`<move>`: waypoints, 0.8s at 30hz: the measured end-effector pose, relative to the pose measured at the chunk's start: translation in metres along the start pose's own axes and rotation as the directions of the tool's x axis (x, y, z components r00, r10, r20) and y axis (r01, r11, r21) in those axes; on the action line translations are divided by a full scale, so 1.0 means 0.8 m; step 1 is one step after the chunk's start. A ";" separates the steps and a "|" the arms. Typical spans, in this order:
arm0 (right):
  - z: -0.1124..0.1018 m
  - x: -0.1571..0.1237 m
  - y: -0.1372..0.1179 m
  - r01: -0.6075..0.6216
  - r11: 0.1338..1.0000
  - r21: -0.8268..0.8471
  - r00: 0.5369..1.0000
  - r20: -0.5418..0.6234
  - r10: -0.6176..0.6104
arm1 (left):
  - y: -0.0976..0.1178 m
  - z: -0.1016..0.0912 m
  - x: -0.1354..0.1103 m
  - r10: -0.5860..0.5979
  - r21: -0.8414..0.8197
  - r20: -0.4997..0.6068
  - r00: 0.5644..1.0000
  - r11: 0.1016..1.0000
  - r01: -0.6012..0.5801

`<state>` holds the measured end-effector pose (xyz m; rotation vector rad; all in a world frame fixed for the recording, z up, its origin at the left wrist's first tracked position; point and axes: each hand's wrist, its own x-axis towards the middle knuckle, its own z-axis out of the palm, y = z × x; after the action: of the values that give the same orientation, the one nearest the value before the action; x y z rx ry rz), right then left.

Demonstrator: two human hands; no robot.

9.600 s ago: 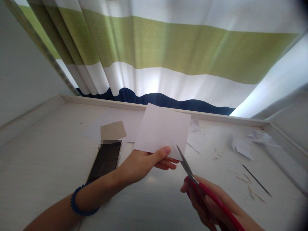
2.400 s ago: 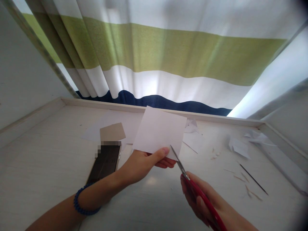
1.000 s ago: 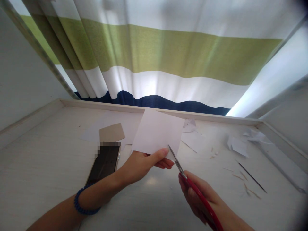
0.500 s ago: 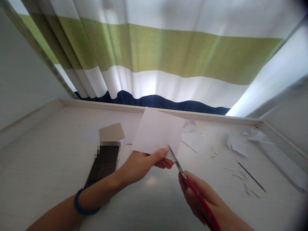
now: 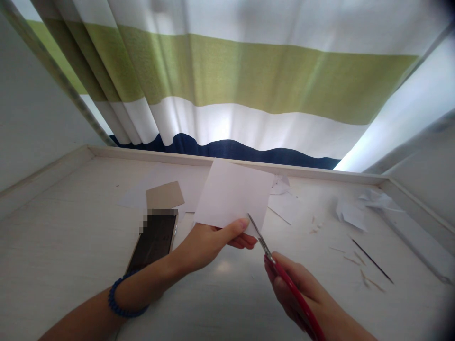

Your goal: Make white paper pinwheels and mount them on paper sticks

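Observation:
My left hand (image 5: 209,241) pinches the lower edge of a white paper sheet (image 5: 234,192) and holds it up above the white table (image 5: 64,246). Thumb on the near face, fingers behind. My right hand (image 5: 302,293) grips red-handled scissors (image 5: 284,279). Their metal blades point up and left and meet the paper's lower right edge just right of my left thumb. A blue coiled band sits on my left wrist.
A dark phone (image 5: 154,239) lies left of my hands, with a brown card piece (image 5: 165,195) and flat white sheets behind it. Paper scraps (image 5: 350,213), small slivers and a thin dark stick (image 5: 371,260) lie at the right. A striped curtain (image 5: 231,85) hangs behind the raised table rim.
Since 9.6 s ago the paper and both hands have drifted slightly left and the scissor blades have reached the sheet's edge. Over the last second almost nothing moved.

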<state>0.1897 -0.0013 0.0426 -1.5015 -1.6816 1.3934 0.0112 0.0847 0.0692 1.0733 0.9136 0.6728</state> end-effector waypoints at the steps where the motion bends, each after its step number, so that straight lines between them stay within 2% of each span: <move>1: 0.000 0.000 0.000 -0.002 1.000 0.001 1.000 0.001 0.002 | 0.000 0.000 0.000 0.001 -0.003 0.002 1.000 1.000 -0.001; 10: -0.003 0.001 -0.005 -0.047 0.999 0.010 0.999 0.018 0.047 | 0.000 0.000 -0.002 0.005 0.005 -0.001 1.000 1.000 -0.005; 15: -0.001 0.001 -0.004 0.015 1.000 -0.001 1.000 0.006 -0.015 | 0.002 0.001 -0.003 0.012 0.018 -0.009 1.000 1.000 -0.012; 21: -0.001 0.002 -0.004 -0.014 0.999 -0.034 0.999 -0.033 0.012 | 0.000 0.001 -0.001 0.028 0.016 -0.023 0.999 0.999 -0.028; 24: -0.002 0.002 -0.005 -0.002 1.000 -0.023 0.999 -0.032 0.001 | -0.001 0.001 0.001 0.077 -0.027 -0.010 0.997 0.997 -0.077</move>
<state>0.1889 0.0011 0.0468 -1.5300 -1.6826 1.3488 0.0122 0.0847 0.0686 1.0860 0.8721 0.7530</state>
